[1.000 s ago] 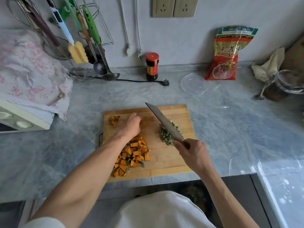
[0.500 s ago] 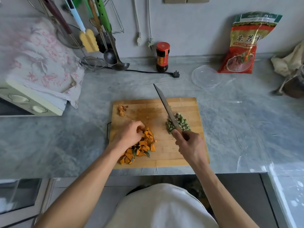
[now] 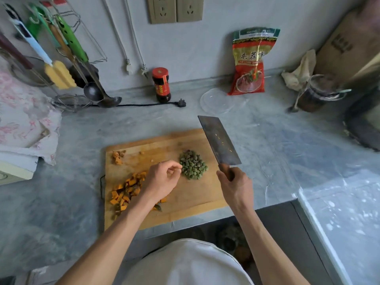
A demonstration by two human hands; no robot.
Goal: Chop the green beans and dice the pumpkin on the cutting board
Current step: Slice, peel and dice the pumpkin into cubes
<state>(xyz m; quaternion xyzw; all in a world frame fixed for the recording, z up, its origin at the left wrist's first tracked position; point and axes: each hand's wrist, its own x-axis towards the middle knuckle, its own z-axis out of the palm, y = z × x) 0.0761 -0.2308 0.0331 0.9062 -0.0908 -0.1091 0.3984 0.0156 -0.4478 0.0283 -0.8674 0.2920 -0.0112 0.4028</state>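
Note:
A wooden cutting board (image 3: 185,198) lies on the grey counter. Diced orange pumpkin (image 3: 125,190) is heaped at its left, partly hidden by my left forearm. A few pumpkin scraps (image 3: 118,156) sit at the far left corner. Chopped green beans (image 3: 192,164) form a pile at the board's centre right. My left hand (image 3: 162,179) hovers between the piles, fingers curled, thumb and forefinger meeting at the beans' left edge; nothing shows between them. My right hand (image 3: 236,188) grips the wooden handle of a cleaver (image 3: 220,140), blade raised with its flat side showing, right of the beans.
Behind the board stand a red-capped sauce jar (image 3: 161,85), a black plug and cord (image 3: 182,103), a clear lid (image 3: 218,97) and a red food bag (image 3: 249,62). Ladles hang at far left (image 3: 92,91). A cloth-covered appliance (image 3: 24,120) is left; a jar with spoon (image 3: 316,93) right.
My left hand left the pumpkin pile and moved right to the beans' edge. The cleaver swung from left of the beans to their right, its flat side now facing up.

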